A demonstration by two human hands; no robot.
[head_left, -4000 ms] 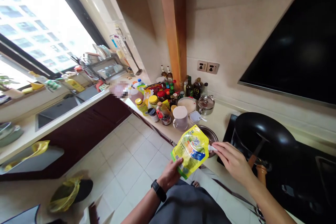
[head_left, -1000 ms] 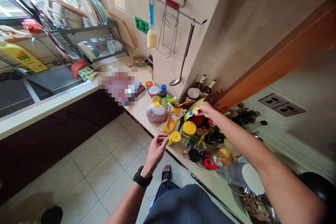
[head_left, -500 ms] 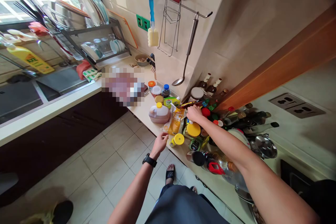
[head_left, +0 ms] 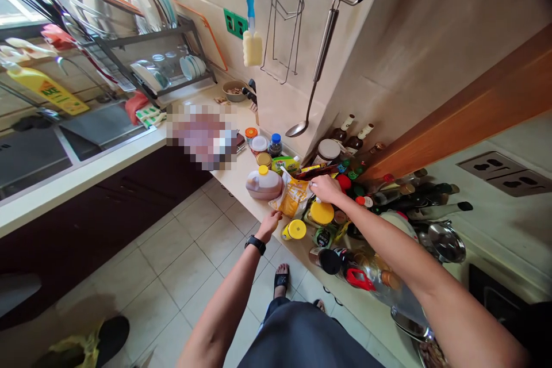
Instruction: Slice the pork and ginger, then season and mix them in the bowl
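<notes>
A yellow and clear plastic food bag (head_left: pixel 290 200) lies on the counter among jars. My right hand (head_left: pixel 326 188) is closed on its upper right edge. At the bag's lower left edge, the fingers of my left hand (head_left: pixel 271 225) are pinched together on the plastic. Just left of the bag stands a jug with a yellow cap (head_left: pixel 263 184), holding a pinkish-brown content. Close to my left hand is a small yellow-lidded container (head_left: pixel 294 230). A larger yellow-lidded jar (head_left: pixel 321 213) stands below my right hand. The bag's contents cannot be made out clearly.
Several bottles (head_left: pixel 414 192) crowd the counter's right side, beside a metal pot (head_left: pixel 444 241). A ladle (head_left: pixel 323 49) hangs from the wall rail. Toward the back stand small jars (head_left: pixel 275 144). A dish rack (head_left: pixel 146 40) stands beside the sink (head_left: pixel 97 132).
My left hand has moved up and right to the bag's lower edge, and its fingers have closed. My right hand stays at the bag's upper right. The view has shifted slightly.
</notes>
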